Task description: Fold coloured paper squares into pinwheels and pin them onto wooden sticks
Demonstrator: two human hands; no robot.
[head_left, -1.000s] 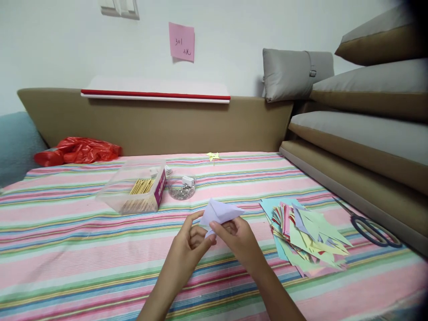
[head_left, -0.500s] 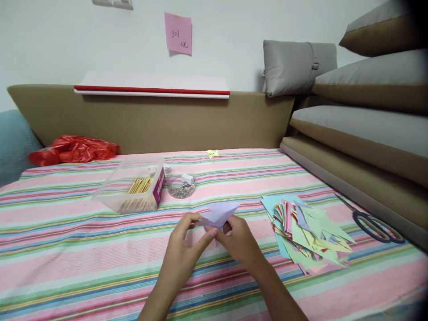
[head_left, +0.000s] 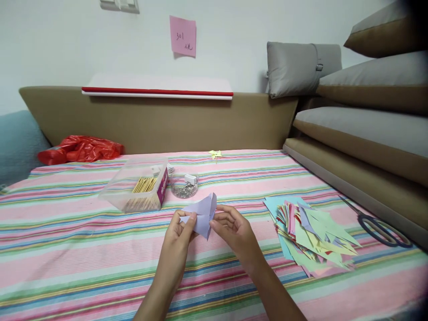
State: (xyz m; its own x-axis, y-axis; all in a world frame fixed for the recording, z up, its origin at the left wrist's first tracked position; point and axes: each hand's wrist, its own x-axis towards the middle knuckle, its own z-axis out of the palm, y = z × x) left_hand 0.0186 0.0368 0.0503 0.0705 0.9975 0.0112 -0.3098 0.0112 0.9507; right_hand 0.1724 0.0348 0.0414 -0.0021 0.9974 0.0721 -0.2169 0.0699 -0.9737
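Observation:
A piece of light purple paper (head_left: 201, 209), with slits cut in it and a bent right edge, is held up above the striped cloth. My left hand (head_left: 179, 234) pinches its left side, thumb on top and fingers underneath. At the right edge, the curled fingers and thumb of my right hand (head_left: 234, 229) close on the paper; exactly how much they grip is partly hidden. Beyond the hands stands a clear round dish (head_left: 183, 191) of small metal pins with a little white box (head_left: 190, 179) in it. Left of it, a clear plastic box (head_left: 115, 191) contains wooden sticks (head_left: 144, 184).
A pile of coloured paper pieces (head_left: 314, 232) lies at right, with dark-handled scissors (head_left: 381, 229) beyond it. Far back is a yellow paper pinwheel (head_left: 215, 154). A red plastic bag (head_left: 90, 149) sits at back left. Stacked cushions (head_left: 361, 133) border the right side.
The purple paper has been turned, and its face with the slits now shows toward me. My right hand has shifted to its right edge. The view has swung slightly left.

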